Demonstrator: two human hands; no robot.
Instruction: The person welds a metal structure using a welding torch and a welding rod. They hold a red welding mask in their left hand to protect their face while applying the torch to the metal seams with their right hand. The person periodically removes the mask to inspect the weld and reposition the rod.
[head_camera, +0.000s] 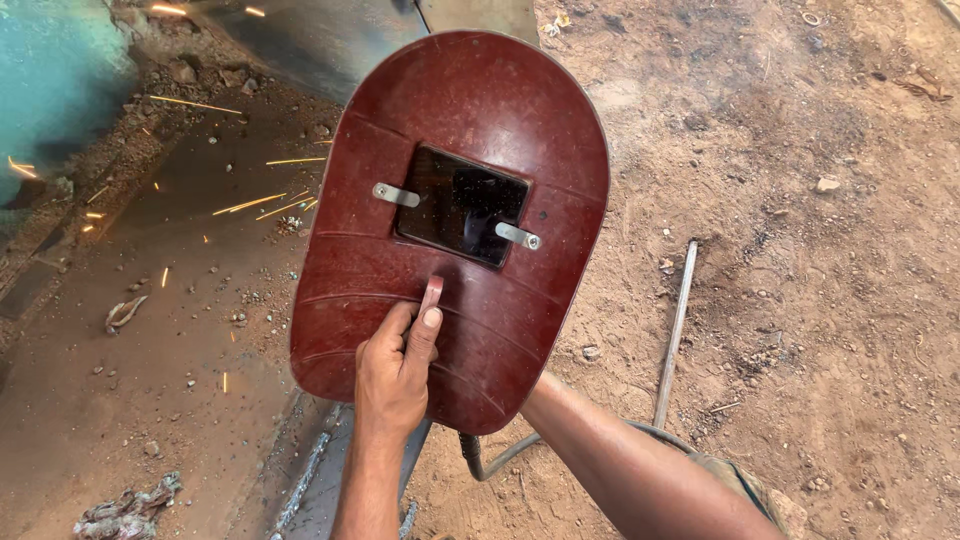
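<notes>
My left hand grips the small handle on the inner face of a dark red hand-held welding shield, thumb pressed up along it. The shield stands upright in front of me, and its dark glass window is held by two metal clips. My right forearm reaches in from the lower right and passes behind the shield, so that hand is hidden. Orange sparks fly out to the left of the shield.
A rusty steel plate with grit and slag lies at left, with a crumpled rag at its near corner. A thin metal rod lies on the dirt ground at right. A dark cable loops below the shield.
</notes>
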